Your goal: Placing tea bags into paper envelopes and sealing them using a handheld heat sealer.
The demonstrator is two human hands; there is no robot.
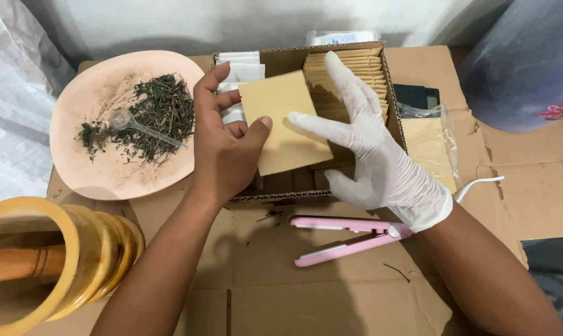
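Kraft-brown paper is what both hands meet on: a flat square pouch [284,127] held above the open cardboard box [393,93]; the bare left hand [225,146] pinches its left edge, thumb on the face and fingers curled behind; the gloved right hand [371,149] is spread wide, only its thumb tip touching the right edge, so it clasps nothing. Judged from that, the pouch hangs on a single pinch and could tilt or drop into the box among the stacked brown pouches [350,74] and white sachets [241,68]; a smooth glove may slide off the paper. Dried green herbs [154,115] with a clear plastic scoop [135,126] sit on the pink plate [76,162] at left, near the left wrist; a careless sweep might scatter them. Close below the right forearm lies a pink heat sealer [350,236] on the cardboard sheet; whether it is hot cannot be told; an elbow could knock it.
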